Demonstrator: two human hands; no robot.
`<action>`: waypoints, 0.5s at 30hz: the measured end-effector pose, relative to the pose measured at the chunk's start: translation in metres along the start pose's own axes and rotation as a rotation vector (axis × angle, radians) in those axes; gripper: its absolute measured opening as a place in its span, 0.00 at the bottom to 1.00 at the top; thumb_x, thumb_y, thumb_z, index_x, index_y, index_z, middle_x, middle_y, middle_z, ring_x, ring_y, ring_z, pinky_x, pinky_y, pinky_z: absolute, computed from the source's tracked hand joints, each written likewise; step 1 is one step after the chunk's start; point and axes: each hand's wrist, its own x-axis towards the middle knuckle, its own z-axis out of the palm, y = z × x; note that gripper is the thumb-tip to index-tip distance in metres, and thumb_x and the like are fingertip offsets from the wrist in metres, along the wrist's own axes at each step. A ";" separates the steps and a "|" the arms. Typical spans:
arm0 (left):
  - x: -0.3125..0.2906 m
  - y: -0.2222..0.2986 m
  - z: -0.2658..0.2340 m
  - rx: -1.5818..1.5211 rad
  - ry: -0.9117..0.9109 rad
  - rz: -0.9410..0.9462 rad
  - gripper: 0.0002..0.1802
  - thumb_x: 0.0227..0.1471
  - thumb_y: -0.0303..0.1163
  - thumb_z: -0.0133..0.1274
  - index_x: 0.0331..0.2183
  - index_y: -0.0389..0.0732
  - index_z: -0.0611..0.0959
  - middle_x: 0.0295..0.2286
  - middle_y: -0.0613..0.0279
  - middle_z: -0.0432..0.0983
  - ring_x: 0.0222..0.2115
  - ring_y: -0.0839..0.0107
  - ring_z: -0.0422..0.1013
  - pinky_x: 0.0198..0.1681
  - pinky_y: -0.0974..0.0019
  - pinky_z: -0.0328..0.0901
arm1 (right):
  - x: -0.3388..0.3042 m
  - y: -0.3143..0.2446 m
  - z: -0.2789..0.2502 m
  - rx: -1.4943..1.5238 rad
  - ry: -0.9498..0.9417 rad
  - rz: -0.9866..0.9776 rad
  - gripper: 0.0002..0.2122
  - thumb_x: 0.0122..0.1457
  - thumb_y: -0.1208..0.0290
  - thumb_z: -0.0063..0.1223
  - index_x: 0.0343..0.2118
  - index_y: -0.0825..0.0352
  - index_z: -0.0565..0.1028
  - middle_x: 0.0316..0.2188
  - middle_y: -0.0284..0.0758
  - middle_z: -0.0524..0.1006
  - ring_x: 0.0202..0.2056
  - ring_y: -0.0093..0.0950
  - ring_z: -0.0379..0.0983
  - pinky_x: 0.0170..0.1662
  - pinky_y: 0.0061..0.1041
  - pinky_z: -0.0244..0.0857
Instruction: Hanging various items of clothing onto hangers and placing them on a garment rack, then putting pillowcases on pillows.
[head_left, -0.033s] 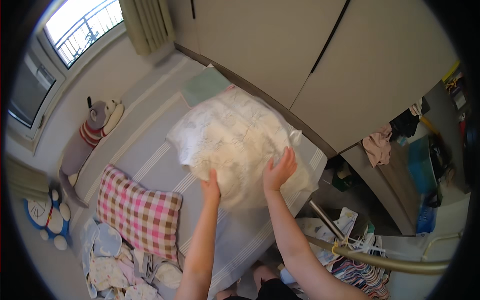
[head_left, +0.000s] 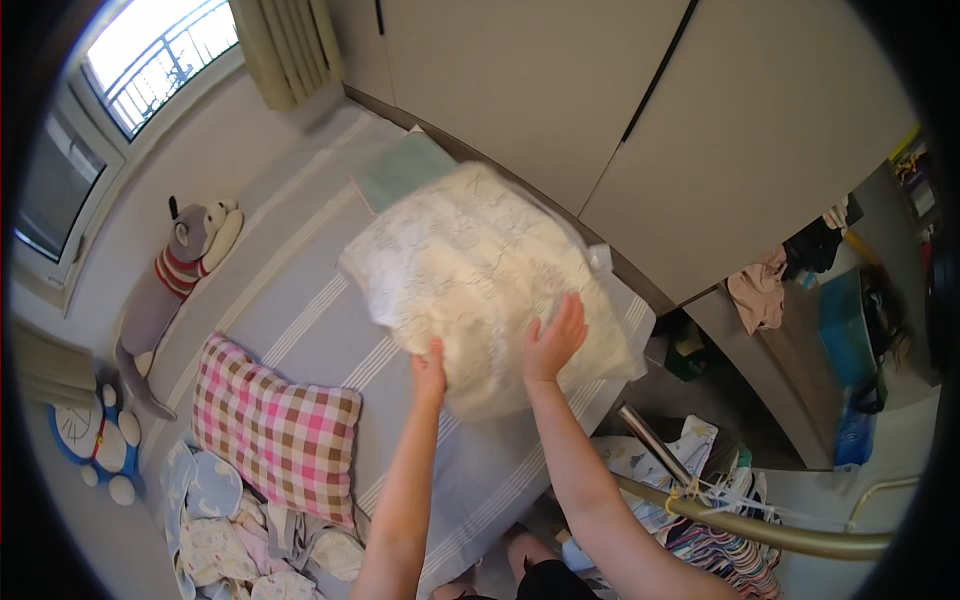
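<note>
A puffy cream-white quilted bundle (head_left: 480, 270), patterned and seemingly wrapped in thin clear plastic, rests over the middle of the bed. It could be a pillow or folded quilt; I cannot tell which. My left hand (head_left: 428, 372) grips its near left edge, thumb on top, the other fingers hidden against the bundle. Against its near right part lies my right hand (head_left: 556, 338), fingers stretched out and palm to the surface. A flat pale green cloth or pad (head_left: 403, 172) lies just beyond the bundle, partly covered by it.
A checkered pillow (head_left: 280, 420) and heaped baby clothes (head_left: 225, 535) lie on the left. Plush toys (head_left: 165, 290) line the wall by the window. Tall cabinet doors (head_left: 530, 80) border the bed's far side. A metal rail (head_left: 770, 530) with hung clothes stands at right.
The bundle has shifted slightly to the right, and its far edge sits a little farther away. My left hand has moved slightly right with its edge; my right hand has barely moved.
</note>
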 end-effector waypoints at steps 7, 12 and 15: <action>-0.038 -0.119 0.006 0.297 -0.555 -0.874 0.43 0.54 0.45 0.46 0.61 0.49 0.40 0.55 0.51 0.56 0.51 0.59 0.60 0.47 0.54 0.61 | -0.098 0.099 0.061 -0.267 -0.838 0.214 0.31 0.50 0.66 0.51 0.59 0.56 0.55 0.60 0.45 0.49 0.58 0.53 0.46 0.50 0.54 0.54; -0.053 -0.136 -0.053 0.280 -0.468 -0.873 0.35 0.54 0.42 0.46 0.60 0.50 0.52 0.51 0.55 0.63 0.47 0.64 0.65 0.44 0.58 0.64 | -0.132 0.087 0.063 -0.336 -1.176 0.089 0.29 0.52 0.62 0.50 0.58 0.58 0.57 0.61 0.42 0.50 0.58 0.51 0.47 0.53 0.49 0.55; -0.060 -0.152 -0.059 0.287 -0.323 -0.734 0.26 0.54 0.39 0.45 0.55 0.46 0.64 0.43 0.59 0.71 0.40 0.69 0.69 0.39 0.64 0.65 | -0.163 0.128 0.079 -0.299 -0.959 -0.053 0.27 0.52 0.66 0.51 0.56 0.62 0.59 0.58 0.42 0.55 0.57 0.46 0.53 0.51 0.44 0.60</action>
